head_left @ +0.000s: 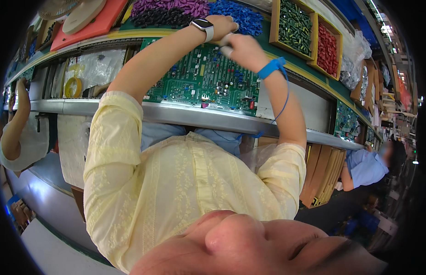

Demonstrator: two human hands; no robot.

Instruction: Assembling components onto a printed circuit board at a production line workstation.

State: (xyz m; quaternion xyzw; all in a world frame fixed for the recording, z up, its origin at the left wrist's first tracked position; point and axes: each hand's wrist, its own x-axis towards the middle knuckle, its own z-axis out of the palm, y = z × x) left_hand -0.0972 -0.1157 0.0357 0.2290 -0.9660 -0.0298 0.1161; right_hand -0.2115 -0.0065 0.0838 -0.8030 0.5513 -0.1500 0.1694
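Both hands met above the flat green board (pixel 208 80); right hand (pixel 243 48) pinched something small, left hand's (pixel 222 23) grip unclear.

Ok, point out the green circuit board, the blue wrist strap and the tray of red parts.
green circuit board (pixel 208 82), head view, middle of its populated face
blue wrist strap (pixel 271 68), head view, band on the wrist
tray of red parts (pixel 340 46), head view, wooden right rim

Pale yellow embroidered sleeves (pixel 113 151); grey smartwatch (pixel 203 25); blue corded wrist strap (pixel 271 68).

right hand (pixel 243 49) motion-blurred, fingers' hold unclear, co-worker (pixel 366 167) cut off
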